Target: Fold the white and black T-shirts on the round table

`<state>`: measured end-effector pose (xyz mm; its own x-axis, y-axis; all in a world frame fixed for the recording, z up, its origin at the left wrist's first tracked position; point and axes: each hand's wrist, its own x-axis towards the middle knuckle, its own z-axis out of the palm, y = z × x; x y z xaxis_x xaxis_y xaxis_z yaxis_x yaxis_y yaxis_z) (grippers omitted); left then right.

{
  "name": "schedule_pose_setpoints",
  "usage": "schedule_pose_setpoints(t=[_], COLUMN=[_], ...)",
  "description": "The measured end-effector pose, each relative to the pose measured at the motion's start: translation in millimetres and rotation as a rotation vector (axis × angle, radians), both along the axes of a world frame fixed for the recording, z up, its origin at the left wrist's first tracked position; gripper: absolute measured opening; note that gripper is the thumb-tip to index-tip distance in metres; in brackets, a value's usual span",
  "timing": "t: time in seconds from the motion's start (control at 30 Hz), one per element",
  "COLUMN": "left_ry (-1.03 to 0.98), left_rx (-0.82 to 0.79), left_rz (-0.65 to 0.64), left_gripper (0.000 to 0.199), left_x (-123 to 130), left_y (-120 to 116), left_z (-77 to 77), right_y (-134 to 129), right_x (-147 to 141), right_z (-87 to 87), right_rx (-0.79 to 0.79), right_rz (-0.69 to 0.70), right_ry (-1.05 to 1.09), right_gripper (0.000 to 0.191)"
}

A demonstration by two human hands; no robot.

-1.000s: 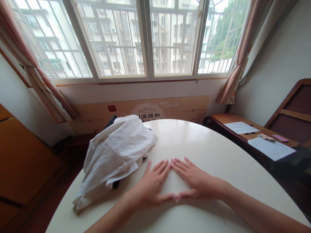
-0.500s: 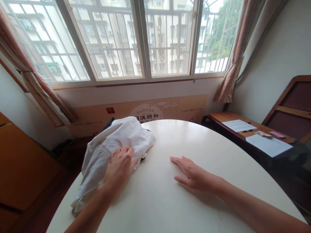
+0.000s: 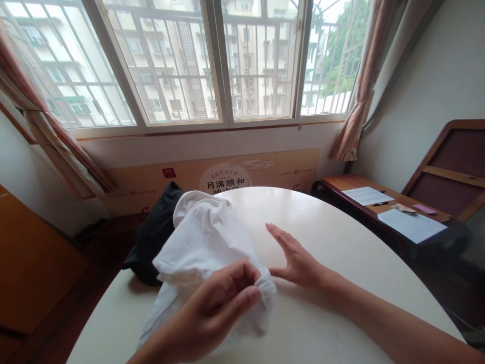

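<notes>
A crumpled white cloth [image 3: 200, 242] lies partly on the round white table [image 3: 341, 253], with one part lifted. My left hand [image 3: 231, 298] pinches an edge of it between thumb and fingers, in front of the middle of the table. Just right of the cloth is my right hand [image 3: 295, 258], its thumb and fingers spread and nothing held. Behind the white cloth, at the table's left edge, rests a bunched black cloth [image 3: 155, 237].
To the right stands a low wooden bench [image 3: 333, 183] with papers [image 3: 411, 226] and a pen. A folded wooden chair [image 3: 450, 156] leans by the right wall. Printed cardboard [image 3: 182, 177] lines the wall under the window.
My left hand has grasped the white cloth and moved it right and nearer, uncovering the black cloth. My right hand's thumb and fingers have spread wider.
</notes>
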<state>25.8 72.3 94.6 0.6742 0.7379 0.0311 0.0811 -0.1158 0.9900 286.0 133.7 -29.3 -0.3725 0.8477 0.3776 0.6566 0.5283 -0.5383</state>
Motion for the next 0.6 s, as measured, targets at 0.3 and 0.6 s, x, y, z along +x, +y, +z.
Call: schedule_pose_setpoints(t=[0.3,0.6], left_ry=[-0.322,0.100], left_rx=[-0.290,0.044], left_rz=[0.195,0.636], left_gripper=[0.038,0.056], left_x=[-11.9,-28.4], left_y=[4.5,68.1], left_z=[18.4,-8.5], right_y=[-22.7,-18.6], right_x=[-17.6,68.1], right_z=[41.9,51.6], right_rx=[-0.400,-0.834], right_rz=[0.293,0.154], right_ry=[0.480,0.682], right_gripper=[0.044,0.046])
